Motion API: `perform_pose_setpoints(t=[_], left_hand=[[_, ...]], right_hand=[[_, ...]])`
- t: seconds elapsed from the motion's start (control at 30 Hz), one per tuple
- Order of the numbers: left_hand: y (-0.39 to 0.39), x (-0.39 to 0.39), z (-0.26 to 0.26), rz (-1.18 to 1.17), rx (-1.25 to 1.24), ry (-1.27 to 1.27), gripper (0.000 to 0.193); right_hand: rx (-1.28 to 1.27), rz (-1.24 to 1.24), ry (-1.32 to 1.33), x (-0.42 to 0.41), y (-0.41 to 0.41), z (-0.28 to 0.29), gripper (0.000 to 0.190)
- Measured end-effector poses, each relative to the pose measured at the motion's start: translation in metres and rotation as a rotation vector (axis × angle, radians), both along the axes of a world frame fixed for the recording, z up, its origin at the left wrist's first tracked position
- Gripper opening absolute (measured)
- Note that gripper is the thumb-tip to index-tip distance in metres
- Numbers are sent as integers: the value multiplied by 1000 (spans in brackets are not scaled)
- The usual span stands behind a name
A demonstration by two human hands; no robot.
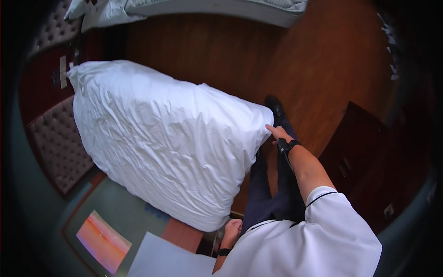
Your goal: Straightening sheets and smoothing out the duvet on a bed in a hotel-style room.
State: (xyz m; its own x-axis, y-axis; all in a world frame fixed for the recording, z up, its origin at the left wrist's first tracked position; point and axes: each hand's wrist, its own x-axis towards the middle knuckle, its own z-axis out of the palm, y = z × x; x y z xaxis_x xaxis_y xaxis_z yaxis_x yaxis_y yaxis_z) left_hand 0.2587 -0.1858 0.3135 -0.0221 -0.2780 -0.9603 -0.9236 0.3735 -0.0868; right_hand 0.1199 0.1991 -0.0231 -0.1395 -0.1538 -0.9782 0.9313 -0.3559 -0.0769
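Observation:
A white duvet or sheet (159, 138), wrinkled across its top, covers a bed in front of me. My right hand (281, 134) is at the bed's near corner, its index finger laid on the white cloth. Whether the other fingers grip the fabric is hidden. Low beside my waist, my left hand (233, 228) is curled into a fist close to another corner of the bedding, and nothing shows in it. Dark bands circle both wrists. One black shoe (275, 105) stands just beyond the covered corner.
A second bed's mattress (225, 8) with rumpled white linen (107, 15) lies across the wooden floor (214, 48). Tufted headboards, one here (62, 145), line the left. Dark wooden furniture (360, 152) stands right. A pale flat surface (169, 258) and an orange picture (104, 240) are lower left.

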Motion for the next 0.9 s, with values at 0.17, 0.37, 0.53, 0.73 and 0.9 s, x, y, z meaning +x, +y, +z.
perform_pose_setpoints(t=[0.17, 0.37, 0.53, 0.73, 0.9], left_hand=[[44, 23, 9, 161, -13, 54, 14], [80, 27, 14, 137, -68, 38, 15], [84, 36, 18, 189, -56, 95, 16], [92, 30, 6, 226, -5, 132, 19], [98, 21, -18, 139, 58, 161, 20]], right_hand=[[53, 0, -122, -33, -2, -31, 106], [141, 118, -7, -50, -1, -26, 95], [243, 142, 201, -49, -7, 13, 78], [-114, -260, 32, -27, -13, 41, 65], [-476, -589, 196, -33, -14, 97, 55]])
